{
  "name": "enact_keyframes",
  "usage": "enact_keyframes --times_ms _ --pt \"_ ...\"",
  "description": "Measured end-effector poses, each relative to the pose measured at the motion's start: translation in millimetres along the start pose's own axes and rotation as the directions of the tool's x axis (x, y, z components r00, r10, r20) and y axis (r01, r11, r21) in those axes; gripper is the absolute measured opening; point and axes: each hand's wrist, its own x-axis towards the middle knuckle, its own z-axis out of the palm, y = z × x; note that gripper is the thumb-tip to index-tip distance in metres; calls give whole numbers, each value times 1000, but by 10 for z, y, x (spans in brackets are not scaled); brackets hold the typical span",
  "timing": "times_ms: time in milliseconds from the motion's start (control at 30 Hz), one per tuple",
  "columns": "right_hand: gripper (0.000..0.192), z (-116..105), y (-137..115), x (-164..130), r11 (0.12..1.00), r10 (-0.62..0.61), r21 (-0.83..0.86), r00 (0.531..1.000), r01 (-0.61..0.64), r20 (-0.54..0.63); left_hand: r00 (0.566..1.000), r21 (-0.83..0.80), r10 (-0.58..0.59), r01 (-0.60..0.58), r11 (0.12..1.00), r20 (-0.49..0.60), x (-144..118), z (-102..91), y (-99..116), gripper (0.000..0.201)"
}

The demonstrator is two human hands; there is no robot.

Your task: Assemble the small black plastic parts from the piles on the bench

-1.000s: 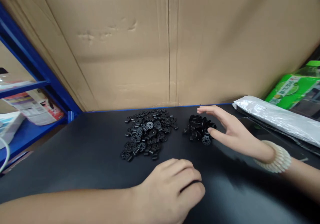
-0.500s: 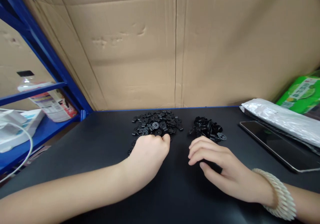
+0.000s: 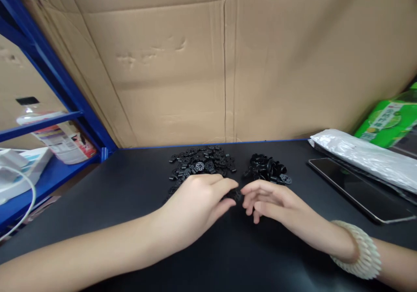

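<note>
My left hand (image 3: pixel 198 205) pinches a small black plastic part (image 3: pixel 233 194) between thumb and fingers, and the part is mostly hidden by them. Close beside it is my right hand (image 3: pixel 273 200), its fingers curved and apart; its fingertips come very near the part, and whether they touch it I cannot tell. Behind my left hand lies a pile of black perforated round plastic pieces (image 3: pixel 202 161) with short tabs. A smaller pile of glossy black pieces (image 3: pixel 265 168) sits beyond my right hand.
On the right of the black table (image 3: pixel 130 187) lie a smartphone (image 3: pixel 358 190) and a silvery plastic package (image 3: pixel 365 148), with a green pack (image 3: pixel 384 122) behind. A blue shelf (image 3: pixel 61 170) on the left holds a bottle (image 3: pixel 63 140) and a white power strip (image 3: pixel 29 174). Cardboard (image 3: pixel 172 79) stands behind.
My left hand has come away from the pile, turning and moving right, with a black plastic part now showing in its pinch. My right hand has turned and moved slightly left toward it.
</note>
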Motion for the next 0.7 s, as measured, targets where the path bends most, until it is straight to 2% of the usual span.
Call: enact_keyframes --times_ms 100,167,367,467,700 --pt "24 29 -2 -3 934 92 331 987 -131 132 986 -334 37 -90 938 -163 -37 134 42 33" --pt "27 44 -5 -12 885 99 428 972 -184 213 973 -441 5 -110 891 -232 -58 235 67 37" --pt "21 41 0 -9 894 119 395 962 -212 247 958 -469 5 -144 871 -286 -116 431 103 38" --pt "25 42 -8 3 892 141 393 963 -224 229 950 -474 -8 -149 868 -312 -131 463 117 36" --pt "26 54 -31 5 902 182 354 961 -247 207 939 -598 -115 -108 794 -323 -118 481 166 30"
